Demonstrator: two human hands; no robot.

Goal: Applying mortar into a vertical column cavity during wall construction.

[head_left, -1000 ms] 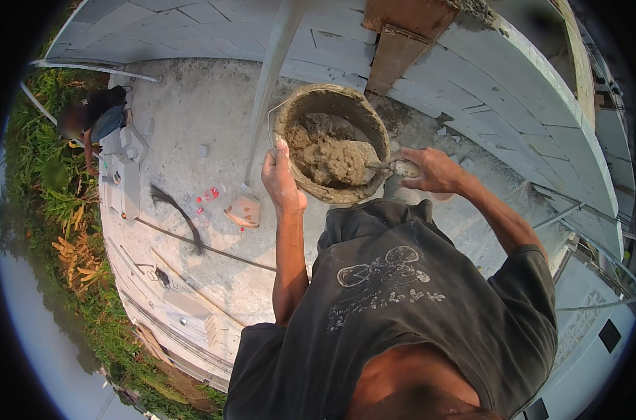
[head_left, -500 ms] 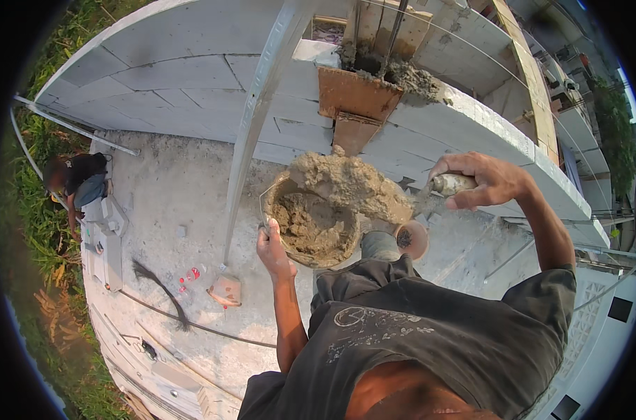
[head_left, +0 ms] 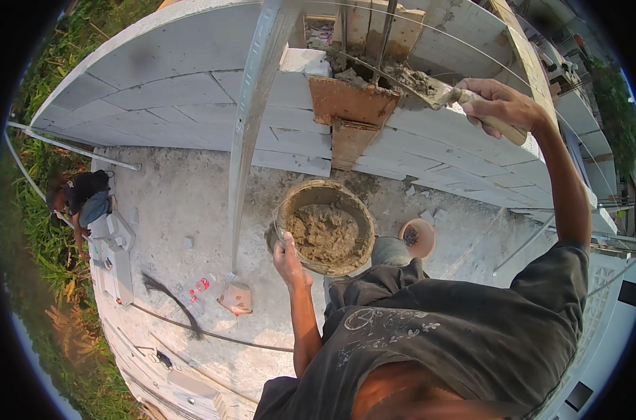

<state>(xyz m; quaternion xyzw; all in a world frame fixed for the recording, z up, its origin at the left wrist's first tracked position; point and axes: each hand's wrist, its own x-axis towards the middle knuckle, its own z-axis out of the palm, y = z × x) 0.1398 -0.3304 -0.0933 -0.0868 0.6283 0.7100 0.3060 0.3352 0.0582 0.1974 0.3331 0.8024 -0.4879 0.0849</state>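
Note:
My left hand (head_left: 290,260) grips the rim of a round pan of grey mortar (head_left: 325,227) and holds it up in front of me. My right hand (head_left: 501,105) is raised to the top of a white block wall (head_left: 192,77) and is closed on the wooden handle of a trowel (head_left: 440,94). The trowel blade carries mortar and rests over a gap in the wall top, where wet mortar (head_left: 402,73) lies around upright steel bars (head_left: 386,31). Brown boards (head_left: 346,112) are fixed to the wall face below that gap.
An upright metal rail (head_left: 251,119) runs down in front of the wall. Below lies a concrete slab (head_left: 178,210) with a small brush (head_left: 171,294), a brick piece (head_left: 235,297) and an orange bowl (head_left: 417,238). Another person (head_left: 80,199) crouches at the slab's left edge by grass.
My right hand has lifted the loaded trowel out of the pan up to the wall top. The pan has sunk a little and holds less mortar.

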